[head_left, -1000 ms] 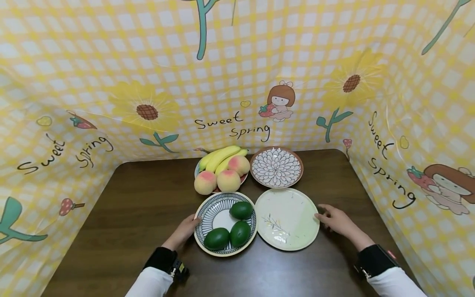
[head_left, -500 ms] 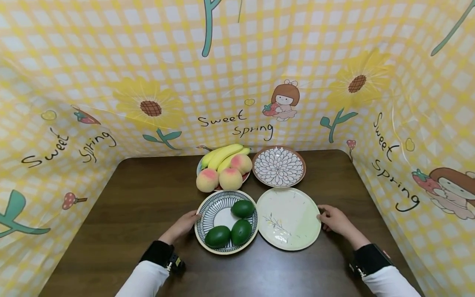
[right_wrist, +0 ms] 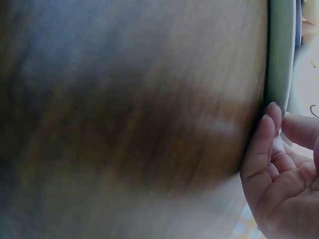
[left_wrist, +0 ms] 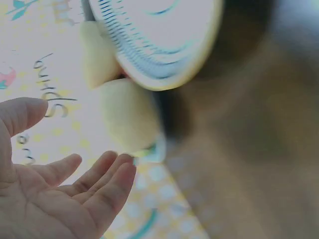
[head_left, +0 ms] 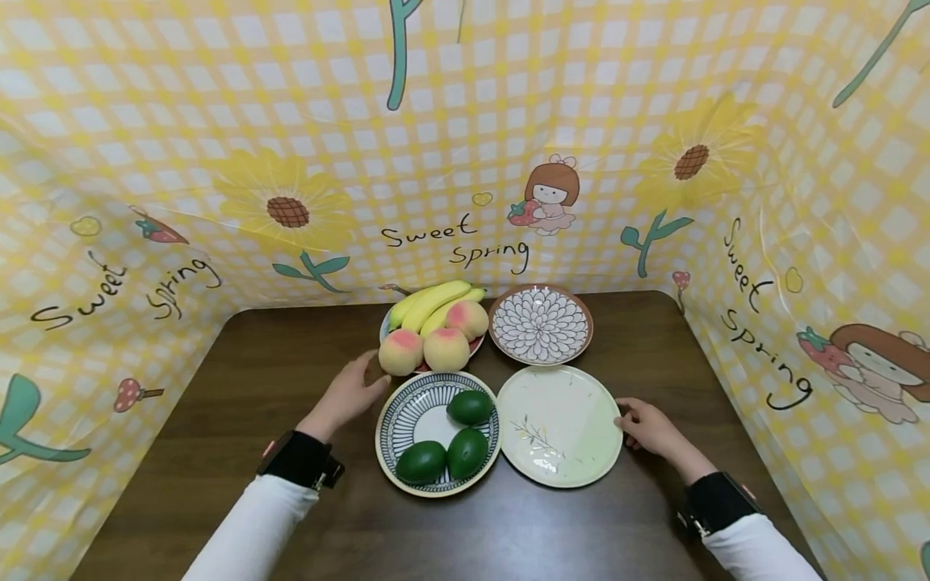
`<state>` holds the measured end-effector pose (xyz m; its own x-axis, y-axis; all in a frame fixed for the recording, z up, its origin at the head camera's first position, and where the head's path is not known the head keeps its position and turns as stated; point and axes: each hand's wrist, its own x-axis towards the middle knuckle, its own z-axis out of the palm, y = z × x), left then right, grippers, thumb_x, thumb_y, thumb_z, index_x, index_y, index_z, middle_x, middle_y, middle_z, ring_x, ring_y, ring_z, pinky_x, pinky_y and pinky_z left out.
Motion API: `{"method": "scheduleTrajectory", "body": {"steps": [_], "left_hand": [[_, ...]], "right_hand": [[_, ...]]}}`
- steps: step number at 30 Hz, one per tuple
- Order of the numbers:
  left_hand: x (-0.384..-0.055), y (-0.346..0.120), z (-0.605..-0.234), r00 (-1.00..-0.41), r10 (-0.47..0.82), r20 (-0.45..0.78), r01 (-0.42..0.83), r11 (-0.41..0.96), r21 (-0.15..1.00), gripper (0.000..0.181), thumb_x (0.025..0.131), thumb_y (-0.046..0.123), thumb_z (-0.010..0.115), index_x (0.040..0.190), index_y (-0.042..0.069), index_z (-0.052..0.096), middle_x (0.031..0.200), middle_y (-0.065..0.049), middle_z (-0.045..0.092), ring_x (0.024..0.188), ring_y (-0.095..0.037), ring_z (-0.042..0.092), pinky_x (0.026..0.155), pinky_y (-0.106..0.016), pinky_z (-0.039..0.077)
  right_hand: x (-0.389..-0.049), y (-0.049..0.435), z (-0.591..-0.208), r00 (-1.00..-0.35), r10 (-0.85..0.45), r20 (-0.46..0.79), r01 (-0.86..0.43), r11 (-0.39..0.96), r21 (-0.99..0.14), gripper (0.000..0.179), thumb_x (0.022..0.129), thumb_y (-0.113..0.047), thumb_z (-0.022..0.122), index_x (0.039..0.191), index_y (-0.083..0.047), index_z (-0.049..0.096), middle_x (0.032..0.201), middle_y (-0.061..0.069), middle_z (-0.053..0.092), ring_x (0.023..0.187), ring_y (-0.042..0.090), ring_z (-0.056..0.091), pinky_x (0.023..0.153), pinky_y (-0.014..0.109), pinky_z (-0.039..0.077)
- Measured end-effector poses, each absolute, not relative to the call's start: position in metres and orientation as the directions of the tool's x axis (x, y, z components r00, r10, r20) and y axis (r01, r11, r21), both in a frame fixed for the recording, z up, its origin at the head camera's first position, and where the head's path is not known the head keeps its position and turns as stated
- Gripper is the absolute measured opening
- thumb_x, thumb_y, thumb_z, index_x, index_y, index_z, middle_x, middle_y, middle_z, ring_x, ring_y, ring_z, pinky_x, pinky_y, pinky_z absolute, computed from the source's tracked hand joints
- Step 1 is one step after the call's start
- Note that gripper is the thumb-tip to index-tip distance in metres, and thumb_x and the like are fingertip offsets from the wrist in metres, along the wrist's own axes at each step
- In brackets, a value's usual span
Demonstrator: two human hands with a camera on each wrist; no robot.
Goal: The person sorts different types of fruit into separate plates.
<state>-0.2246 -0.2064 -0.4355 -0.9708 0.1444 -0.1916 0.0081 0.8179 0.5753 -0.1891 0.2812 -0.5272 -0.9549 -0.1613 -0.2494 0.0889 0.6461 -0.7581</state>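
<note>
My left hand is off the blue-striped plate, its fingertips close to the leftmost peach. The left wrist view shows that hand with fingers spread and nothing in the palm, beside a peach. Three dark green avocados lie in the striped plate. At the right, my right hand pinches the rim of the pale green plate, thumb at the edge. In the right wrist view, the fingers of the right hand lie against that plate's side.
Behind the striped plate, a plate bears bananas and three peaches. A brown-rimmed flower-patterned plate stands at the back right. All rest close together on a dark wooden table, with a yellow checked cloth around its back and sides.
My left hand has let go of the striped plate's left rim and moved back toward the peaches. The right hand stays at the pale green plate's rim. The plates look unmoved.
</note>
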Motion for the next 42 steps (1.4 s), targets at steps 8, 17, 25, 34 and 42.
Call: {"method": "scheduleTrajectory", "body": {"steps": [8, 17, 25, 34, 42], "left_hand": [[-0.261, -0.169, -0.41, -0.976, 0.211, -0.059, 0.138, 0.8, 0.585, 0.079, 0.097, 0.026, 0.065, 0.158, -0.007, 0.026, 0.156, -0.037, 0.034, 0.146, -0.049, 0.036, 0.12, -0.06, 0.034], [-0.295, -0.124, -0.408, -0.923, 0.36, -0.136, 0.265, 0.85, 0.456, 0.085, 0.09, 0.035, 0.077, 0.157, 0.002, 0.036, 0.158, -0.03, 0.037, 0.143, -0.046, 0.043, 0.117, -0.055, 0.039], [-0.315, -0.107, -0.421, -0.893, 0.391, -0.222, 0.292, 0.881, 0.373, 0.077, 0.086, 0.029, 0.08, 0.152, 0.007, 0.047, 0.149, -0.028, 0.049, 0.13, -0.041, 0.055, 0.107, -0.05, 0.048], [-0.329, -0.107, -0.438, -0.866, 0.395, -0.305, 0.288, 0.895, 0.341, 0.073, 0.082, 0.02, 0.082, 0.148, 0.01, 0.053, 0.144, -0.026, 0.053, 0.122, -0.035, 0.056, 0.106, -0.047, 0.048], [-0.338, -0.106, -0.449, -0.85, 0.431, -0.302, 0.328, 0.883, 0.337, 0.077, 0.078, 0.017, 0.085, 0.148, 0.01, 0.052, 0.141, -0.022, 0.06, 0.13, -0.037, 0.055, 0.112, -0.049, 0.045]], "right_hand": [[-0.192, 0.283, -0.529, -0.952, -0.177, -0.25, 0.083, 0.636, -0.768, 0.048, 0.1, -0.005, 0.057, 0.138, 0.02, 0.044, 0.076, 0.009, 0.062, 0.063, 0.016, 0.059, 0.058, 0.032, 0.053], [-0.192, 0.286, -0.529, -0.956, -0.174, -0.234, 0.074, 0.631, -0.772, 0.047, 0.1, -0.005, 0.056, 0.138, 0.02, 0.043, 0.076, 0.01, 0.061, 0.063, 0.016, 0.058, 0.057, 0.031, 0.052], [-0.192, 0.281, -0.532, -0.959, -0.151, -0.242, 0.086, 0.655, -0.751, 0.045, 0.101, -0.006, 0.056, 0.138, 0.017, 0.045, 0.077, 0.011, 0.061, 0.063, 0.017, 0.057, 0.057, 0.032, 0.052], [-0.191, 0.277, -0.537, -0.961, -0.134, -0.241, 0.098, 0.652, -0.752, 0.044, 0.102, -0.006, 0.055, 0.139, 0.015, 0.046, 0.078, 0.011, 0.061, 0.062, 0.016, 0.057, 0.057, 0.03, 0.051], [-0.191, 0.279, -0.536, -0.967, -0.128, -0.22, 0.088, 0.644, -0.76, 0.043, 0.101, -0.005, 0.056, 0.138, 0.016, 0.047, 0.077, 0.01, 0.06, 0.06, 0.016, 0.056, 0.056, 0.032, 0.051]]}}
